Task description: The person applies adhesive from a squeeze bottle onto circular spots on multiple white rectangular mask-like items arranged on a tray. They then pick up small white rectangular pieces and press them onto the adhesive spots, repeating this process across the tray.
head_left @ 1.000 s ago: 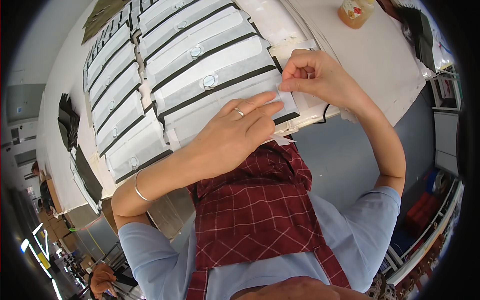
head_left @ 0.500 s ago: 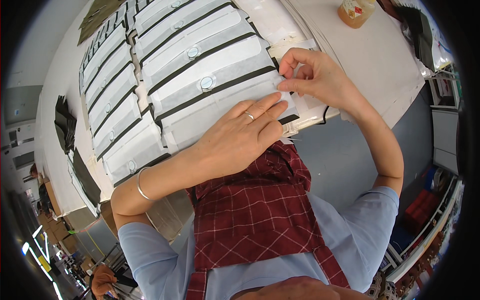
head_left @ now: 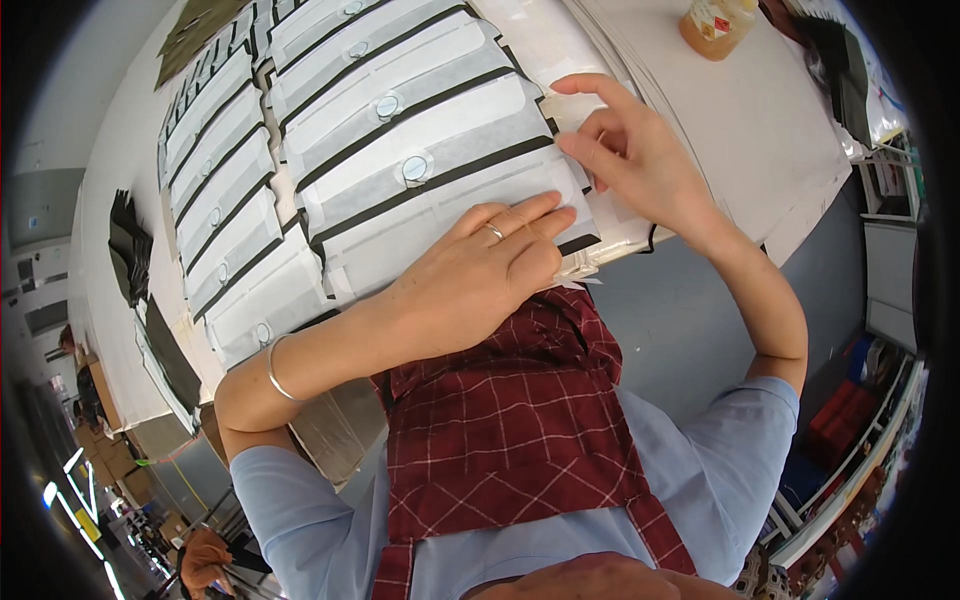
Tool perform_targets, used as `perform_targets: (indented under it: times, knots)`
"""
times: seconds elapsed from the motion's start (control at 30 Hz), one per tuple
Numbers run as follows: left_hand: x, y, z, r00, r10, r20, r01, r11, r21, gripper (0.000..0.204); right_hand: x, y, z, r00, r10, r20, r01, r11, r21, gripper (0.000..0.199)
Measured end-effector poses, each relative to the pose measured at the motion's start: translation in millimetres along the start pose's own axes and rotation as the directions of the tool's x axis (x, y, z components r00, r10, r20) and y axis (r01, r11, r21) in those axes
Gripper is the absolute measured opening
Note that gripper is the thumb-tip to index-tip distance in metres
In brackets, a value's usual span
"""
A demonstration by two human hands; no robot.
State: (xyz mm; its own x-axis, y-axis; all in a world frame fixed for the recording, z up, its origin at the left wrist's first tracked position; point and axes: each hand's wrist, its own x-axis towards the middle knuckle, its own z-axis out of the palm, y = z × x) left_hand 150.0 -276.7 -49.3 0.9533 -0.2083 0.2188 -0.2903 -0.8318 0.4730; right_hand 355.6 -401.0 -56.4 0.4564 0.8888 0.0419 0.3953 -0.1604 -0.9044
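Rows of overlapping white panels with black edges cover the table; many carry a small round disc (head_left: 414, 170), likely a magnet or button, along a pale strip. My left hand (head_left: 485, 265) lies flat on the nearest white panel (head_left: 385, 238), fingers stretched toward its right end and pressing it down. A ring and a bracelet are on that hand and wrist. Beside the panel's right end, my right hand (head_left: 635, 155) hovers with thumb and index finger spread apart. Nothing shows between those two fingers; the other fingers curl in and are partly hidden.
A second column of such panels (head_left: 235, 230) runs along the left. Dark folded pieces (head_left: 130, 250) lie at the table's left edge. At the back right stand a bottle of amber liquid (head_left: 717, 28) and a dark stack (head_left: 835, 65). Olive sheets (head_left: 200, 35) lie far left.
My right hand has parted its thumb and index finger, which were close together at the panel's right corner, and lifted slightly away. My left hand has stayed nearly in place.
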Motion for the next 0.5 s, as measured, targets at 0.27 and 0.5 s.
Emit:
perform_targets:
  times: [0.27, 0.5]
  knots:
    - [14.3, -5.1, -26.9, 0.833, -0.547, -0.082, 0.457, 0.765, -0.453, 0.024, 3.1, -34.9, -22.9, 0.975, 0.01, 0.222, -0.065, 0.968, 0.241, 0.006]
    - [14.4, -13.2, -23.5, 0.822, -0.549, -0.152, 0.429, 0.772, -0.469, 0.024, 10.5, -31.9, -14.7, 0.958, 0.101, 0.269, -0.141, 0.98, 0.137, 0.011]
